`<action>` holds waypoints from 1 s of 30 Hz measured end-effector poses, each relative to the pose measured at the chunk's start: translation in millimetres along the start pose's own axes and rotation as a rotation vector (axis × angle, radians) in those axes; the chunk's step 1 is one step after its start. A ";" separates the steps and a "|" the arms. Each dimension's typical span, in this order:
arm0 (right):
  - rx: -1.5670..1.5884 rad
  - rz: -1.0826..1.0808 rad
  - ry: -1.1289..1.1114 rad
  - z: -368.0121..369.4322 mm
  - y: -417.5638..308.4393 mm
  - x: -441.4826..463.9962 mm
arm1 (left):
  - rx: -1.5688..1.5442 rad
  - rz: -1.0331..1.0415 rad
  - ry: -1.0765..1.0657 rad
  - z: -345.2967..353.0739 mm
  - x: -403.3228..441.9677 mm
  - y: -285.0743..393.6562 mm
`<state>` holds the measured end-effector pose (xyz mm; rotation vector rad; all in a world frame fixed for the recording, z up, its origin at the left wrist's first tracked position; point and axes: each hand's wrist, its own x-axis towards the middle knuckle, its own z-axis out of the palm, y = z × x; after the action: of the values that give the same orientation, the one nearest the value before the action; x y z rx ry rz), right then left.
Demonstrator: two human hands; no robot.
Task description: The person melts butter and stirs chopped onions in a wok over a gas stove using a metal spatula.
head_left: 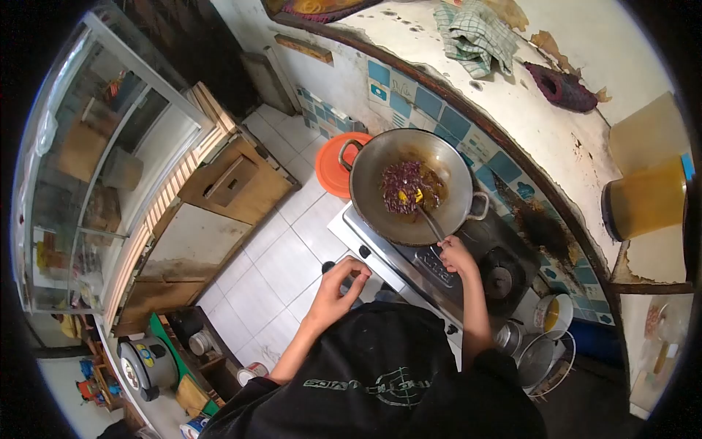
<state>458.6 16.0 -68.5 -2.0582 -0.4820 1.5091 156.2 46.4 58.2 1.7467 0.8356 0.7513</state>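
A large metal wok [457, 168] with two loop handles sits on the left side of the gas stove [439, 271]. In its middle lies a heap of chopped purple pieces, like shallots [402, 183], with a yellow patch [411, 196] among them and some oil around. My right hand [457, 256] is closed around the handle end of a metal spatula [431, 221], whose far end dips into the heap. My left hand [340, 293] hovers in front of the stove, fingers loosely curled, thumb apart from them, holding nothing.
An orange lid [333, 164] on a container stands left behind the wok. Right of the stove are a strainer [537, 362] and a bowl [553, 314]. A ledge above carries a checked cloth [475, 36] and a jar of yellow liquid [647, 208]. A rice cooker [148, 366] stands lower left.
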 end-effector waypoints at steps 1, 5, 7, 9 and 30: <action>0.019 -0.009 -0.015 3.1 3.5 0.4 | -0.006 -0.009 -0.015 -0.7 1.5 -1.6; -0.051 -0.108 0.044 23.4 13.2 -1.2 | 0.075 0.040 -0.057 -12.2 8.8 5.6; -0.204 -0.212 0.157 35.5 18.0 -2.9 | 0.097 0.048 -0.041 -17.1 10.5 4.3; -0.291 -0.333 0.201 41.6 28.8 3.0 | 0.068 -0.046 -0.007 -16.8 11.1 3.6; -0.457 -0.432 0.585 -12.5 -30.5 -45.1 | 0.049 0.053 -0.155 -1.6 22.8 0.7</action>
<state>457.4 11.6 -12.8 -2.3907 -1.0113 0.5368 168.0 65.7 61.6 1.8512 0.7104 0.6259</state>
